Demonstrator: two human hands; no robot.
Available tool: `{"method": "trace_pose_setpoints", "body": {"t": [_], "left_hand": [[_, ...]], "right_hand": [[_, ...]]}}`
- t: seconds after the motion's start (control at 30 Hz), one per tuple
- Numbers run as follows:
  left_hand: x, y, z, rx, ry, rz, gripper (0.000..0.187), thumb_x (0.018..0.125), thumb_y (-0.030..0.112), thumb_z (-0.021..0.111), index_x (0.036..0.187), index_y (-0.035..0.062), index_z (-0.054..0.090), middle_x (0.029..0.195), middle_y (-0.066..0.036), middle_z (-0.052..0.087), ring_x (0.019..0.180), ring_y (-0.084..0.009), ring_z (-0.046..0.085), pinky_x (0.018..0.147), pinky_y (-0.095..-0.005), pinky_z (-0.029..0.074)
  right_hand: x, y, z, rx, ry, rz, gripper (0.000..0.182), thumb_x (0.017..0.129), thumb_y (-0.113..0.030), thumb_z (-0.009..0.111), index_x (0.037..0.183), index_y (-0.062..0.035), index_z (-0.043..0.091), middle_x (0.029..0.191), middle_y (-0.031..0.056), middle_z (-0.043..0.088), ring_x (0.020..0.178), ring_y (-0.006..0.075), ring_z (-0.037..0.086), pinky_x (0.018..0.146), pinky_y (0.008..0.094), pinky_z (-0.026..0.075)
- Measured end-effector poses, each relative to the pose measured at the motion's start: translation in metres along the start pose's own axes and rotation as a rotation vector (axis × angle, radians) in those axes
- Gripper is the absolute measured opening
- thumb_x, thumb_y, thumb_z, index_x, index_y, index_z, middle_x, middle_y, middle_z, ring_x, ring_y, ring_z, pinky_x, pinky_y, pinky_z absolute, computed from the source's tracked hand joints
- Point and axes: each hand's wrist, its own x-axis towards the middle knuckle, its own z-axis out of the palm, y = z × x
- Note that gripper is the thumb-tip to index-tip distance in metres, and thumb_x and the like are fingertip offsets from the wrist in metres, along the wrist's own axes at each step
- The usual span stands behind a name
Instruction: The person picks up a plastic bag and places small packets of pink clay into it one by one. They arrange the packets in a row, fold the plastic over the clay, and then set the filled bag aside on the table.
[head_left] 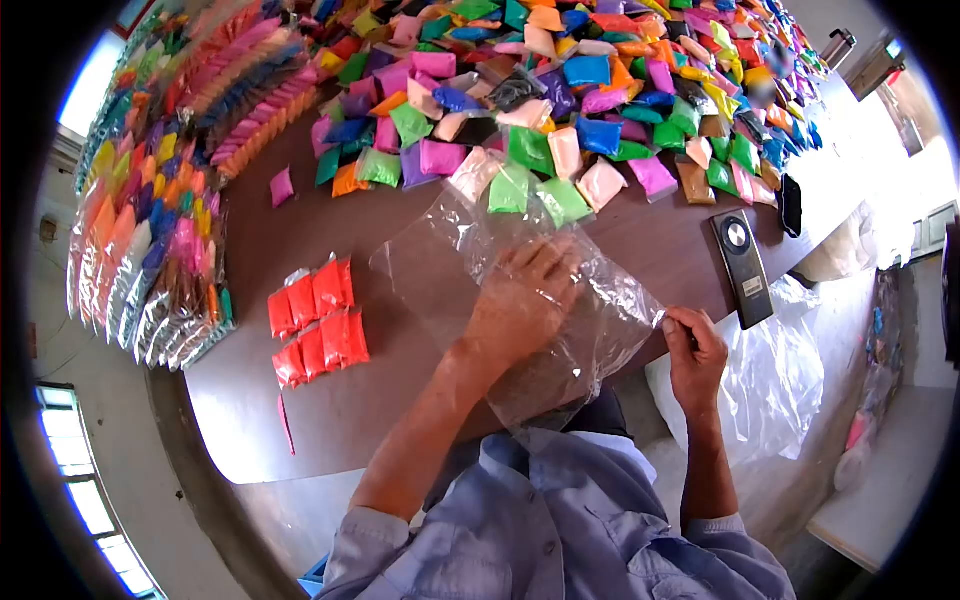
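A large clear plastic bag (pixel 610 290) is stretched out between my hands over the near part of the table. My left hand (pixel 525 295), back upward with bent, slightly parted fingers, reaches in under the clear film; its fingertips are partly hidden. At the bag's right corner, my right hand (pixel 697 345) pinches the edge between thumb and fingers. Left of the bag lie red packets (pixel 318 320) in two neat rows. Green packets (pixel 510 188) show right behind the bag's far edge.
A big heap of colourful packets (pixel 600 135) covers the table's far side. Filled clear bags (pixel 150 250) are stacked along the left. A phone (pixel 741 268) and a black object (pixel 790 205) lie at the right. More clear plastic (pixel 775 365) hangs beside the table (pixel 240 400).
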Motion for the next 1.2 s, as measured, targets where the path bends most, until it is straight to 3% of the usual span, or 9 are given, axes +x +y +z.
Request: {"method": "trace_pose_setpoints", "body": {"t": [0.13,0.23,0.37,0.5,0.6,0.73,0.8,1.03,1.2], "left_hand": [[0.009,-0.011,0.001,-0.084,0.001,-0.128,0.044,0.108,0.031,0.064,0.142,0.0041,0.069,0.153,-0.016,0.065,0.143,-0.0391,0.058,0.123,-0.0539,0.043],[0.01,-0.031,0.004,0.039,0.324,-0.12,0.051,0.105,0.025,0.072,0.148,0.0002,0.063,0.161,-0.023,0.055,0.147,-0.0468,0.055,0.117,-0.0548,0.052],[0.017,-0.034,-0.009,-0.038,0.23,-0.334,0.06,0.105,0.022,0.071,0.157,-0.0011,0.052,0.171,-0.024,0.043,0.143,-0.0463,0.06,0.113,-0.0514,0.056],[0.027,-0.038,0.002,0.103,0.282,-0.35,0.059,0.108,0.023,0.066,0.159,-0.0002,0.05,0.172,-0.022,0.042,0.139,-0.0454,0.063,0.095,-0.0529,0.065],[0.034,-0.038,-0.003,0.11,0.089,-0.481,0.06,0.109,0.025,0.063,0.161,-0.0006,0.048,0.172,-0.022,0.042,0.136,-0.0458,0.065,0.096,-0.0543,0.064],[0.036,-0.041,-0.001,0.14,0.071,-0.478,0.064,0.111,0.028,0.06,0.165,-0.0005,0.042,0.172,-0.023,0.043,0.135,-0.0462,0.067,0.103,-0.0547,0.061],[0.037,-0.038,-0.003,0.002,0.23,-0.466,0.063,0.109,0.019,0.063,0.165,-0.0017,0.043,0.17,-0.027,0.045,0.147,-0.0461,0.057,0.116,-0.0547,0.053],[0.053,-0.058,-0.018,0.043,0.451,-0.179,0.07,0.107,0.021,0.07,0.166,-0.0034,0.041,0.167,-0.032,0.046,0.148,-0.0514,0.054,0.115,-0.0557,0.053],[0.048,-0.074,-0.03,0.077,0.235,-0.208,0.067,0.104,0.018,0.073,0.164,0.0017,0.047,0.165,-0.028,0.05,0.149,-0.0505,0.052,0.12,-0.0555,0.05]], "right_hand": [[0.0,0.003,0.002,-0.009,0.009,-0.01,0.009,0.099,0.002,0.076,0.108,-0.0002,0.078,0.088,0.0064,0.069,0.074,0.0136,0.061,0.067,0.0291,0.047],[0.001,0.002,-0.002,-0.03,-0.027,-0.006,0.009,0.1,0.002,0.075,0.109,0.0008,0.077,0.089,0.0062,0.069,0.077,0.0139,0.062,0.069,0.0292,0.049],[0.003,-0.003,-0.005,-0.024,-0.087,0.016,0.009,0.1,0.002,0.074,0.109,0.002,0.076,0.091,0.0072,0.07,0.079,0.015,0.063,0.071,0.0298,0.05],[0.004,-0.003,-0.001,-0.008,-0.024,-0.067,0.01,0.097,0.004,0.077,0.106,0.0002,0.078,0.083,0.0074,0.067,0.07,0.0146,0.06,0.063,0.029,0.046],[0.004,-0.009,-0.003,-0.002,-0.057,-0.024,0.01,0.097,0.004,0.077,0.106,0.0002,0.078,0.083,0.0084,0.068,0.07,0.0157,0.061,0.063,0.0301,0.046],[0.003,-0.009,-0.003,-0.022,-0.072,-0.049,0.01,0.096,0.003,0.077,0.106,0.0002,0.079,0.083,0.0094,0.069,0.068,0.0159,0.061,0.062,0.0301,0.046],[0.003,-0.01,-0.004,-0.039,-0.061,-0.077,0.01,0.096,0.002,0.078,0.106,0.0,0.079,0.083,0.0094,0.07,0.067,0.0157,0.061,0.062,0.0301,0.046],[0.011,-0.03,0.008,0.029,-0.078,-0.052,0.01,0.095,0.002,0.08,0.105,-0.0007,0.08,0.082,0.0086,0.07,0.065,0.015,0.062,0.06,0.029,0.048],[0.023,-0.031,0.04,0.113,-0.049,-0.057,0.011,0.095,0.003,0.081,0.106,0.0,0.08,0.084,0.0112,0.074,0.07,0.017,0.069,0.063,0.0306,0.053]]}}
